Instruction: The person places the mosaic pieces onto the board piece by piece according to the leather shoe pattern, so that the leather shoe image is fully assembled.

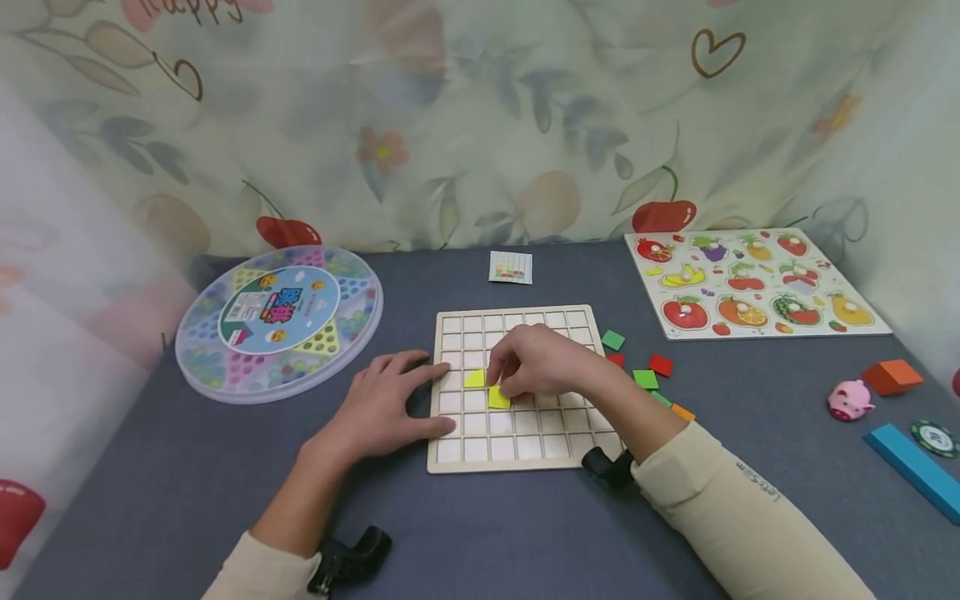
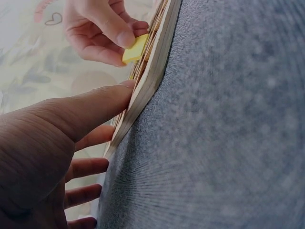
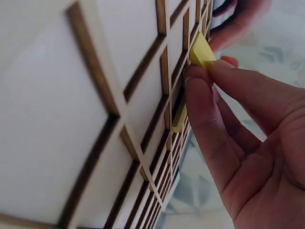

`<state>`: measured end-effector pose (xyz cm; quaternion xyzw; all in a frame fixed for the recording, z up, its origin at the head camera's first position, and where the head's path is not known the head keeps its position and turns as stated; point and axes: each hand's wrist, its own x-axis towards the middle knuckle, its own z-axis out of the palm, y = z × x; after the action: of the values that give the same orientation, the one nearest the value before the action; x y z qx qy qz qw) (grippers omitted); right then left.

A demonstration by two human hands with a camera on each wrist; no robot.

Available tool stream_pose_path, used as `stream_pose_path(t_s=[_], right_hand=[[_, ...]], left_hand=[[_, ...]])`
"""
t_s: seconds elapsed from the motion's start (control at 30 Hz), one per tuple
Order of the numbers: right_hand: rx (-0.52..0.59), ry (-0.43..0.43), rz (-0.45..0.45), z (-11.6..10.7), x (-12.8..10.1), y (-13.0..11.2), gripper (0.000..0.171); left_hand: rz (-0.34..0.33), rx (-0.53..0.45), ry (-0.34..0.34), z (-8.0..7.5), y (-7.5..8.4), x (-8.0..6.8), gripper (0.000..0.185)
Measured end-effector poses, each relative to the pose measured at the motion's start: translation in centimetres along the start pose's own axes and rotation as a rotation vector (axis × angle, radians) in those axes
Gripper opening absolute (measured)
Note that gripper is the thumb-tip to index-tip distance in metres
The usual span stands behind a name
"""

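A wooden grid board [image 1: 525, 446] lies on the grey table in the middle. My right hand [image 1: 516, 387] pinches a yellow square tile [image 1: 498, 397] and holds it tilted over a cell in the board's left half. The right wrist view shows that tile [image 3: 201, 50] between thumb and finger. A second yellow tile [image 1: 474, 379] lies in a cell just up and left of it [image 3: 180, 121]. My left hand [image 1: 408, 400] rests against the board's left edge [image 2: 152, 71], its fingers straight and its thumb pressed to the rim.
Loose green [image 1: 612, 339], red [image 1: 661, 365] and orange [image 1: 682, 412] tiles lie right of the board. A round marble game case [image 1: 279, 321] sits left, a fruit peg puzzle [image 1: 750, 283] back right, and a small card [image 1: 511, 267] behind. A pink pig [image 1: 850, 400], orange block [image 1: 891, 377] and blue block [image 1: 911, 467] lie far right.
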<state>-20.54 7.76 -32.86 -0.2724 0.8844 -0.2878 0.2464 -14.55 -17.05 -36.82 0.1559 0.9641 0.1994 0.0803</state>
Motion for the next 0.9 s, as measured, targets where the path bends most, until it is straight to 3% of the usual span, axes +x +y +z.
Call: stream_pose_path(t_s=[0.63,0.9], right_hand=[[-0.243,0.063,-0.099,0.88,-0.33,-0.67,0.019],[-0.205,0.074,-0.108,0.82,-0.88,-0.26,0.018]], left_hand=[[0.013,-0.010,-0.002,-0.14,0.11,0.02,0.074],[0.011,-0.004,0.001,-0.04,0.09,-0.02,0.074]])
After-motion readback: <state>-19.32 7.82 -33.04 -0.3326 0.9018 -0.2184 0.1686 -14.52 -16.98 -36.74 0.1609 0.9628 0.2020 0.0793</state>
